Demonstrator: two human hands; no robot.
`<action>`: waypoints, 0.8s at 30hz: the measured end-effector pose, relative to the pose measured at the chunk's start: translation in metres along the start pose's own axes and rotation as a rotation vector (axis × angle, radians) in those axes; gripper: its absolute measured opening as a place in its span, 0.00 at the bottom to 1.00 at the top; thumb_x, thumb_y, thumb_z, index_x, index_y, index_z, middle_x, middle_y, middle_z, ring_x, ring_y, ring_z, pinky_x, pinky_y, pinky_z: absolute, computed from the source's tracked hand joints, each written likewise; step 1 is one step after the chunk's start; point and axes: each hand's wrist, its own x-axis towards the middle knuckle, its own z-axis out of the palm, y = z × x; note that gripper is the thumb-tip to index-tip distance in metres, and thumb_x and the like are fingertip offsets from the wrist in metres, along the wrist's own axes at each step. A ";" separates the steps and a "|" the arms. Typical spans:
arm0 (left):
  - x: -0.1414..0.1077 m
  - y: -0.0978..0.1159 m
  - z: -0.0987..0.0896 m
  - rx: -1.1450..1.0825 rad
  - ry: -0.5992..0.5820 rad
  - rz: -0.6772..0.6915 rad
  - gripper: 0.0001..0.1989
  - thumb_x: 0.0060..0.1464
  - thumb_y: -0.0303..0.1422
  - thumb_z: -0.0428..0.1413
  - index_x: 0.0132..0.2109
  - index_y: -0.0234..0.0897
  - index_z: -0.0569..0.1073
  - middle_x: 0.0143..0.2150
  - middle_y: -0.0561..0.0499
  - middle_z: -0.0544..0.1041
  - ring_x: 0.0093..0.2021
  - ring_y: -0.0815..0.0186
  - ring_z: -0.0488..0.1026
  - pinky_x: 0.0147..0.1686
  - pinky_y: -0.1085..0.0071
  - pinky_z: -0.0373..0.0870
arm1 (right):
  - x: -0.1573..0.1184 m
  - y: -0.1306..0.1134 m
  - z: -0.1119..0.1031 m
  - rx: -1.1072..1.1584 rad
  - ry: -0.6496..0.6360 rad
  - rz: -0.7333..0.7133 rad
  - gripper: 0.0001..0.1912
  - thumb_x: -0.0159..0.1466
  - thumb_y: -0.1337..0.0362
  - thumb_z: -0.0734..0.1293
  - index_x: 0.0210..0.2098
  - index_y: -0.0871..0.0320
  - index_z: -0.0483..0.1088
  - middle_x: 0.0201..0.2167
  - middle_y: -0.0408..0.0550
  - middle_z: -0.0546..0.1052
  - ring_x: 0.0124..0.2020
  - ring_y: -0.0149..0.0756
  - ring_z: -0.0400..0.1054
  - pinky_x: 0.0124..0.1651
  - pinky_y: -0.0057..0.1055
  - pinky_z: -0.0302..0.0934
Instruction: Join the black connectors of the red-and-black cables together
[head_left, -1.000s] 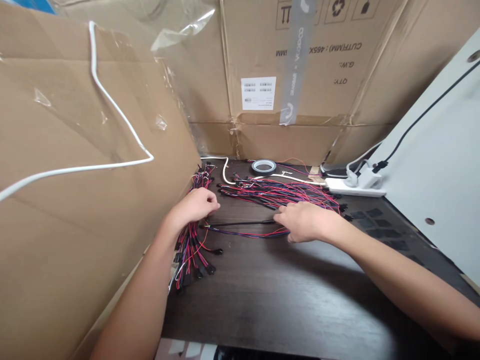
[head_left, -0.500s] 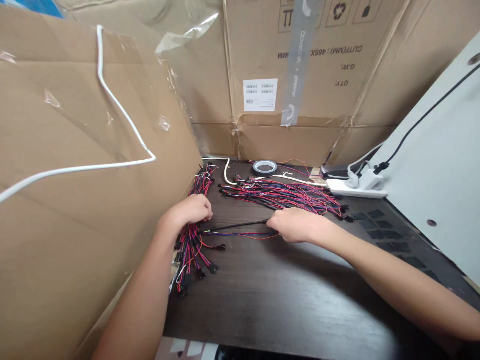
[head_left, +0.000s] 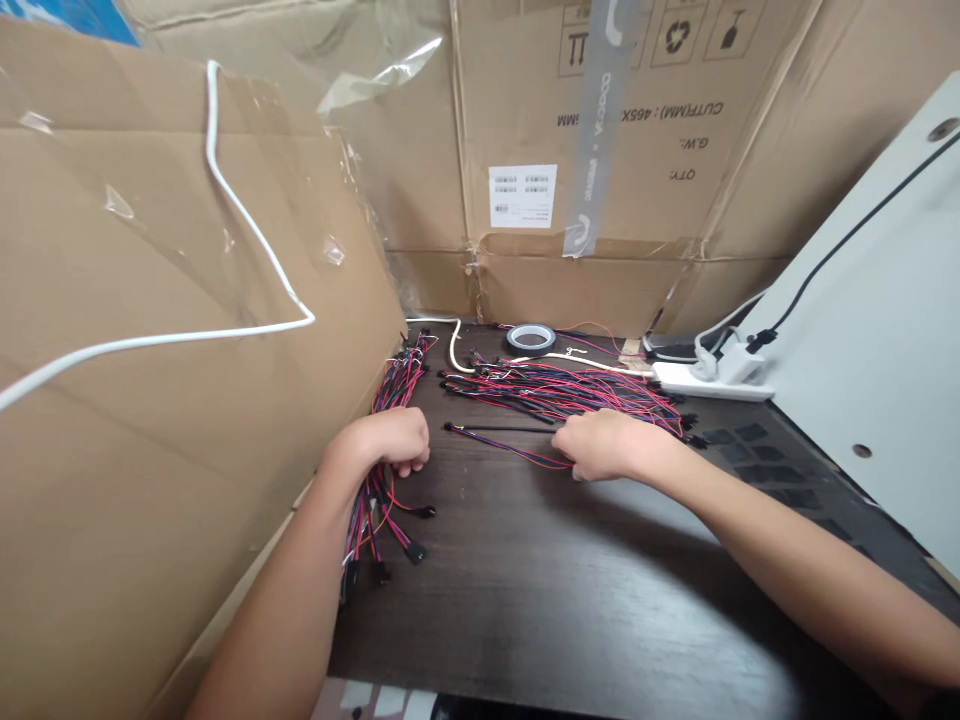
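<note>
My right hand (head_left: 600,443) is closed on one end of a wire harness (head_left: 510,430), a black-sleeved cable with thin red and blue wires. Its other end, with a small black connector, points left over the dark table. Behind that hand lies a wide pile of similar harnesses (head_left: 570,385), partly covered by the fingers. My left hand (head_left: 397,440) has its fingers curled over the left bundle of harnesses (head_left: 401,380). Whatever those fingers hold is hidden. Black connectors (head_left: 415,550) fan out from the bundle's near end, below the left wrist.
A roll of tape (head_left: 531,340) lies behind the pile. At the back right is a white power strip (head_left: 712,382) with plugs in it. Cardboard (head_left: 187,420) walls the left side and the back; a white panel (head_left: 870,330) stands right. Dark tape pieces (head_left: 757,465) stick to the table (head_left: 525,600).
The held harness has moved right and away from the left bundle, its left end now lying apart from it. My right hand shifted slightly right; my left hand came slightly nearer me.
</note>
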 end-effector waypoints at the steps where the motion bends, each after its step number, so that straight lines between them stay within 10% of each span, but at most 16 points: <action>1: -0.001 0.001 0.002 -0.018 -0.031 0.033 0.06 0.33 0.26 0.48 0.17 0.34 0.69 0.18 0.49 0.72 0.20 0.67 0.68 0.24 0.74 0.62 | 0.001 0.000 0.001 0.007 0.017 -0.016 0.16 0.56 0.69 0.63 0.43 0.67 0.73 0.39 0.62 0.76 0.40 0.50 0.72 0.34 0.35 0.63; 10: -0.015 0.033 0.026 0.019 -0.405 0.213 0.07 0.38 0.29 0.50 0.19 0.34 0.71 0.20 0.48 0.74 0.19 0.69 0.67 0.19 0.76 0.58 | 0.011 -0.006 0.012 0.017 0.172 -0.198 0.13 0.58 0.71 0.59 0.41 0.63 0.71 0.37 0.56 0.76 0.36 0.47 0.73 0.29 0.32 0.59; 17: -0.004 0.028 0.022 -0.041 -0.225 0.173 0.08 0.41 0.28 0.49 0.19 0.33 0.68 0.17 0.50 0.71 0.17 0.69 0.65 0.22 0.75 0.62 | -0.014 -0.027 0.004 0.052 0.407 -0.357 0.07 0.61 0.67 0.60 0.35 0.62 0.68 0.34 0.50 0.75 0.34 0.40 0.72 0.29 0.31 0.57; 24: 0.000 0.025 0.020 -0.051 -0.163 0.171 0.10 0.46 0.30 0.51 0.20 0.33 0.67 0.18 0.49 0.72 0.17 0.69 0.66 0.21 0.74 0.61 | -0.033 -0.129 0.041 0.136 0.733 -0.879 0.06 0.64 0.66 0.59 0.37 0.62 0.64 0.29 0.46 0.69 0.25 0.35 0.65 0.17 0.32 0.49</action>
